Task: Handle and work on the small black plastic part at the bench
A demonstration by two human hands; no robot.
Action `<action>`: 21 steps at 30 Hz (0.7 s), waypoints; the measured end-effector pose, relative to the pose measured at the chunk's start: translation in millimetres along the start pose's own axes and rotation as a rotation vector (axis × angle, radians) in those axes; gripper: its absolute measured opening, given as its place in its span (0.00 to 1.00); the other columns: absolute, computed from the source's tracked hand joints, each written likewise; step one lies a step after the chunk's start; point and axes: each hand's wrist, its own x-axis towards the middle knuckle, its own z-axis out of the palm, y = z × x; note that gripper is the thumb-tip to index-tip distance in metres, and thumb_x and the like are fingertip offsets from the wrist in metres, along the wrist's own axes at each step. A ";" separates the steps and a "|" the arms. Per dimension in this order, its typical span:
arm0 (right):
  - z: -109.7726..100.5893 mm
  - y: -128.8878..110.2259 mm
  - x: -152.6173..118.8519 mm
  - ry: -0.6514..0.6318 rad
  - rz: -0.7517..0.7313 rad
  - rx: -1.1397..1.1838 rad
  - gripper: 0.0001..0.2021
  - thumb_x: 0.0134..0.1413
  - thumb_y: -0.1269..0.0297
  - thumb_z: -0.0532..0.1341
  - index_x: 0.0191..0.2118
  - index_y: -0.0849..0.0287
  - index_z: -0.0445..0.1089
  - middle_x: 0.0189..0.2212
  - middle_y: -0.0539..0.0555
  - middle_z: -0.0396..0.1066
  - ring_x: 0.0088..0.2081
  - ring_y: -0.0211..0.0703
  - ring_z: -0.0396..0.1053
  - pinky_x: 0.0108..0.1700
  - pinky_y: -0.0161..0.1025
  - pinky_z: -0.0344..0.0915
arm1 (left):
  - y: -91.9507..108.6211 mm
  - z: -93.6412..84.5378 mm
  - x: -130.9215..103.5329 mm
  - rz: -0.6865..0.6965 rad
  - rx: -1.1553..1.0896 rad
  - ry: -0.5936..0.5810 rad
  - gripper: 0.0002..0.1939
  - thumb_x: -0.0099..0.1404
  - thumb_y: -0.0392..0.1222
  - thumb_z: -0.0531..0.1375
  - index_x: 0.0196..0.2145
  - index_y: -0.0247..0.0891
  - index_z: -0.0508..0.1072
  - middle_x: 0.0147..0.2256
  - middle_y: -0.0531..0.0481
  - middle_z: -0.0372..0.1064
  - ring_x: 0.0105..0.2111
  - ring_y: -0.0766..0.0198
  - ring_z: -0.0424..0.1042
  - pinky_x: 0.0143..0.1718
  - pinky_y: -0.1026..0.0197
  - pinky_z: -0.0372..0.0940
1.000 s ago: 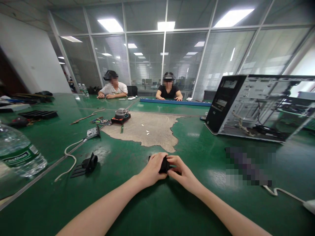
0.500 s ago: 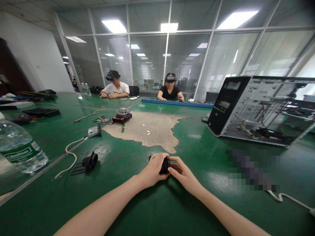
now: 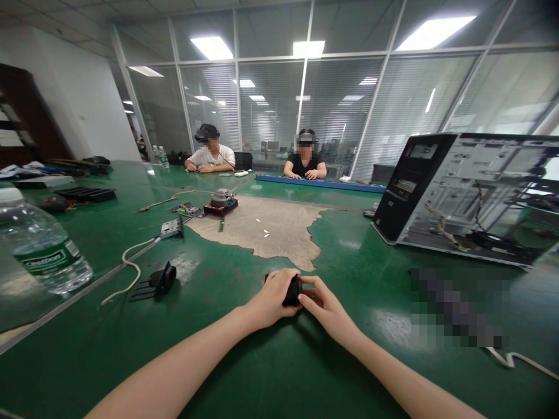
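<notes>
Just above the green table, a small black part with a rounded end [image 3: 293, 293] is between my two hands; its exact kind I cannot make out. My left hand [image 3: 274, 297] wraps over it from the left and hides most of it. From the right, the thumb and fingers of my right hand [image 3: 319, 301] pinch its end. To the left, a black plastic bracket with a round collar and flat slats [image 3: 161, 279] lies on the table.
A plastic water bottle [image 3: 48, 244] stands at left, near a metal bracket with a pale cable [image 3: 172, 227]. A CPU cooler [image 3: 222, 201] sits mid-table. An open computer case [image 3: 419, 186] is at right, a blurred-out object [image 3: 456, 305] before it. Two people [image 3: 209, 152] sit across.
The view has swung slightly left, so the surroundings sit further right. My hands keep the same hold on the black part. Across the table, the person in black has drawn both hands together.
</notes>
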 end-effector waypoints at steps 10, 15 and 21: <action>-1.6 0.0 -0.4 0.023 -0.026 -0.041 0.13 0.52 0.65 0.55 0.45 0.56 0.58 0.38 0.53 0.66 0.40 0.42 0.67 0.42 0.41 0.65 | 0.0 0.4 3.7 -0.005 -0.006 -0.022 0.29 0.51 0.34 0.59 0.48 0.41 0.52 0.44 0.47 0.59 0.46 0.57 0.60 0.49 0.53 0.53; -2.3 0.6 0.3 0.019 -0.054 -0.053 0.13 0.53 0.65 0.55 0.45 0.55 0.58 0.39 0.53 0.65 0.38 0.41 0.67 0.41 0.40 0.65 | -1.7 1.5 5.9 -0.011 -0.009 -0.027 0.30 0.50 0.33 0.60 0.48 0.41 0.51 0.45 0.46 0.59 0.46 0.56 0.60 0.48 0.52 0.53; -3.2 3.5 0.7 0.010 -0.040 -0.030 0.13 0.52 0.66 0.55 0.45 0.55 0.58 0.39 0.53 0.65 0.37 0.40 0.67 0.40 0.40 0.65 | -2.5 1.7 5.7 -0.005 -0.001 -0.042 0.30 0.50 0.34 0.60 0.48 0.40 0.51 0.45 0.46 0.59 0.46 0.56 0.60 0.49 0.52 0.53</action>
